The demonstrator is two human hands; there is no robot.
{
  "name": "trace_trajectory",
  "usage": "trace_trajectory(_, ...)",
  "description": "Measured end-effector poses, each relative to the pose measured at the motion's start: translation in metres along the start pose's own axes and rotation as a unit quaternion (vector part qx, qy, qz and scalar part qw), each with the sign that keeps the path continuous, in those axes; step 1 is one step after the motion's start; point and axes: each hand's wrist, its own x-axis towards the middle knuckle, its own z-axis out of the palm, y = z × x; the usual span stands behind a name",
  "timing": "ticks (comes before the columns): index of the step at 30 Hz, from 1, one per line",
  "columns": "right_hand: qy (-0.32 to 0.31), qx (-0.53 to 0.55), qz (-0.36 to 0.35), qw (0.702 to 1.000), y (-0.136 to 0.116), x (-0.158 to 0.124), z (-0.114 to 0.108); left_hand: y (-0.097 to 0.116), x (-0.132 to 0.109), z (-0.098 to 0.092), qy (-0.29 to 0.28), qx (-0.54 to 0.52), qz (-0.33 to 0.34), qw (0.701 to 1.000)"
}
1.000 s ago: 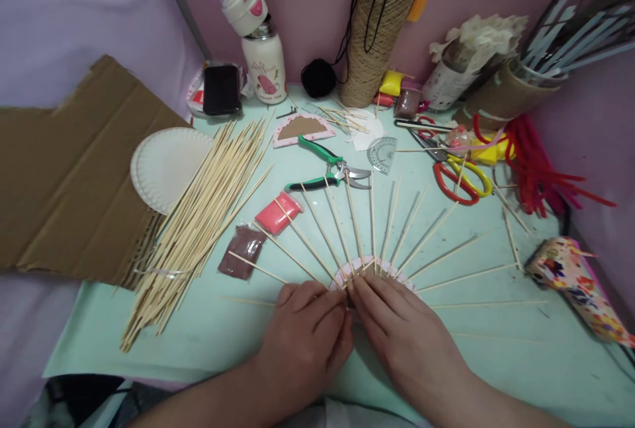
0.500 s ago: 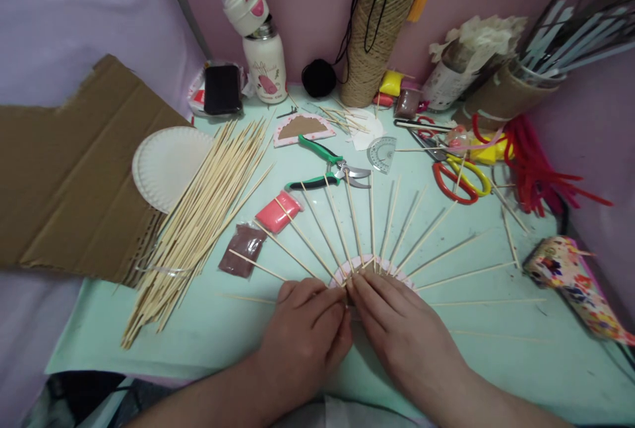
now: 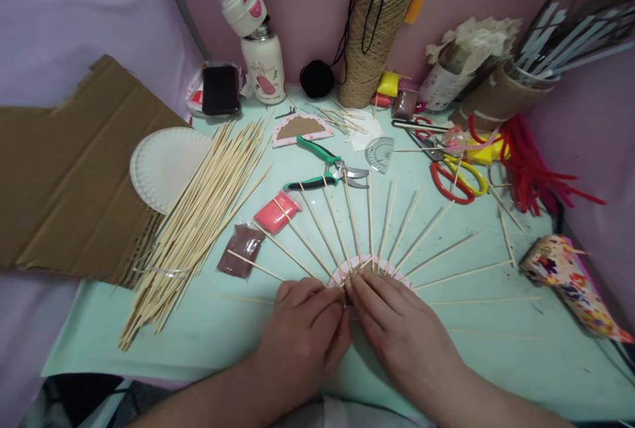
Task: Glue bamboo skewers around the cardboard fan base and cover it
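Half-round base (image 3: 380,270): 1 pc., brown w/ pink-and-white rim; on desk (image 3: 213,329), near side, mid, partly hidden under both hands.
Base axis: long axis approx. L–R; curved rim faces far; near edge mostly covered.
Fan sticks (image 3: 370,216): thin, pale, radiating from base; mid ones point far, outer ones swing L & R; lowest R one tips slightly near.
L hand (image 3: 305,322): at base's near-L part, fingers curled, tips bunched; whether grip is clamped on base or on a stick, can't tell.
R hand (image 3: 407,319): fingers together, laid flat over base's mid; any pinch below hidden, can't tell.
Shears (image 3: 338,168): green handles, far of base; several stick tips overlap them. Risk: if shifted, tips prob. get knocked & spacing skews.
Pink pack (image 3: 270,217) & brown pack (image 3: 241,248): L of base, sticks crossing above. Risk: bulk may prop L sticks up, twisting them at base.
L low stick (image 3: 248,299): runs to L hand, inner end hidden. Risk: hand sliding L could drag it out of line.
R low stick (image 3: 496,333): near R forearm (image 3: 476,382); poss. snag if arm swings far.
Base hold: uneven pressure might rock base or loosen inner stick ends; fixing not visible.
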Motion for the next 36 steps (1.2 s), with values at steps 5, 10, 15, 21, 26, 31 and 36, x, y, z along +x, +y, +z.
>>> trace_trajectory(5, -0.002, -0.002, -0.008, 1.0, 0.0004, -0.0003, -0.001, 0.0001, 0.0003, -0.0007, -0.004, -0.003, -0.001, 1.0)
trace_trajectory(10, -0.001, -0.011, -0.017, 1.0, 0.0001, 0.0013, -0.0018, -0.0001, -0.0006, 0.0003, 0.006, -0.003, -0.004, 1.0)
trace_trajectory(15, 0.02, -0.016, -0.026, 0.999, -0.0011, 0.0027, -0.0038, 0.0002, -0.0008, 0.0013, 0.001, -0.008, -0.006, 1.0)
trace_trajectory(21, 0.023, -0.02, -0.022, 0.999, -0.0012, 0.0038, -0.0044, -0.0002, -0.0003, 0.0012, 0.001, -0.01, -0.007, 1.0)
trace_trajectory(26, 0.001, -0.002, -0.011, 1.0, 0.0004, 0.0019, -0.003, -0.0006, -0.0008, 0.0001, -0.002, -0.009, -0.01, 1.0)
trace_trajectory(31, -0.016, 0.019, 0.012, 1.0, 0.0017, -0.0007, -0.002, -0.0005, -0.0014, 0.001, 0.002, -0.008, -0.009, 1.0)
trace_trajectory(36, 0.003, -0.015, -0.019, 1.0, 0.0, 0.0021, -0.0035, -0.0002, -0.0009, 0.0015, 0.004, -0.011, -0.01, 1.0)
